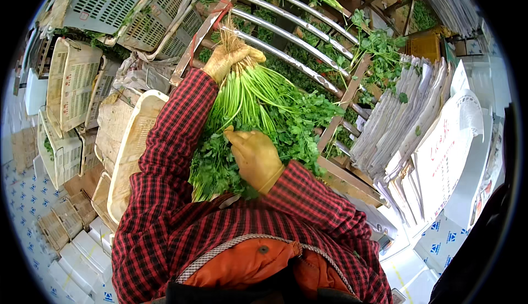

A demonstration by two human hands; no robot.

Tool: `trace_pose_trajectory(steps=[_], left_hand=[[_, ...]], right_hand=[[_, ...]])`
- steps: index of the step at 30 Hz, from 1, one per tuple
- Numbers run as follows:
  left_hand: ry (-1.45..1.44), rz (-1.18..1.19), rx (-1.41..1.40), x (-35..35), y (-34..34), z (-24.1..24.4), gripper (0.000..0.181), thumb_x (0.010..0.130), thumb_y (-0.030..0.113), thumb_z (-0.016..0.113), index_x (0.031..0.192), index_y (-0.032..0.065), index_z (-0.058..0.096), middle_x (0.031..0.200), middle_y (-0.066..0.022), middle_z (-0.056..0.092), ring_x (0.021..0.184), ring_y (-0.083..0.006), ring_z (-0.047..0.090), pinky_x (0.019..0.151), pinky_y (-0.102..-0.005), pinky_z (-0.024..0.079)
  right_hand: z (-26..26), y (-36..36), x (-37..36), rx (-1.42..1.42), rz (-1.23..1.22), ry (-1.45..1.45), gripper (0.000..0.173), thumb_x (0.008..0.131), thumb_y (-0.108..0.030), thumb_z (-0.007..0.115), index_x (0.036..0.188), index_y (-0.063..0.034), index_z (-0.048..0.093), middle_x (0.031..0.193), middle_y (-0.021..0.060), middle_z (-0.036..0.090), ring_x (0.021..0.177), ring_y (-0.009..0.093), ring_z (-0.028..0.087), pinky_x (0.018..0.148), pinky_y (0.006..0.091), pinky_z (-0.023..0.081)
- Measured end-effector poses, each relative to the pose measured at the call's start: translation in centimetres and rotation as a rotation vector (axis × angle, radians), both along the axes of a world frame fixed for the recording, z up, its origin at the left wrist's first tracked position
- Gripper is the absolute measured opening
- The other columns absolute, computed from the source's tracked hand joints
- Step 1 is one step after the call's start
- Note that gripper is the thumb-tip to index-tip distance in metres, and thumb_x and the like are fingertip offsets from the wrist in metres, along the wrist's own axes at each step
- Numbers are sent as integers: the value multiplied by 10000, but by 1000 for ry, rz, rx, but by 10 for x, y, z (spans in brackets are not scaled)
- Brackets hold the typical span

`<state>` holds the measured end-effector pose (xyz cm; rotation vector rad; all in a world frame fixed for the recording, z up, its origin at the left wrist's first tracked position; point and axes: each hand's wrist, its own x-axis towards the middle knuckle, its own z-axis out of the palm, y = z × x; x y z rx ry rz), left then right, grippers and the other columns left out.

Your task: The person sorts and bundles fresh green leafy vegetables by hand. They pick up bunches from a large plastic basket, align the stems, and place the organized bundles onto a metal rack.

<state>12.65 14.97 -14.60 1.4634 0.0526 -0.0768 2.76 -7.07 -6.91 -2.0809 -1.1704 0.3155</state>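
My left hand (233, 58), in a yellowish glove, is closed around the root end of a large bunch of coriander (247, 93). Pale roots stick out above the fist, and the green stems fan out below it. My right hand (255, 159), also gloved, lies over the leafy part of the bunch with its fingers bent. Whether a stem is pinched in those fingers is not clear. More leaves spread under and beside the right hand, close to my body.
Metal bars form a rack (288, 54) with loose greens on and beneath it. Stacked newspapers (396, 118) stand at its right. At the left are a cream plastic basket (128, 159) and several perforated crates (72, 85). A red tie (222, 13) wraps the frame.
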Motion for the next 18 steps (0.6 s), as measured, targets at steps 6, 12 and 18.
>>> trace_pose_trajectory(steps=[6, 12, 18], left_hand=[[5, -38, 12, 4, 2, -6, 298, 935, 304, 543, 980, 47, 687, 1005, -121, 687, 994, -233, 636, 910, -387, 491], [-75, -81, 14, 4, 1, -2, 346, 946, 343, 499, 1004, 56, 681, 1028, -122, 682, 1020, -242, 627, 946, -415, 469], [-1, -58, 57, 4, 1, -3, 375, 946, 348, 498, 1037, 27, 670, 1041, -132, 676, 1027, -238, 625, 946, -392, 473]], right_hand=[[16, -40, 37, 336, -201, 969, 324, 849, 43, 495, 1154, -10, 590, 1090, 137, 656, 868, 212, 639, 751, 298, 522], [-9, -54, 65, 349, -709, 1046, 272, 858, 3, 525, 1125, 5, 574, 985, 159, 671, 585, 124, 593, 504, 213, 478], [-13, -27, 41, -149, -500, 124, 581, 575, -97, 808, 1108, -37, 586, 960, 135, 623, 861, 290, 618, 762, 374, 506]])
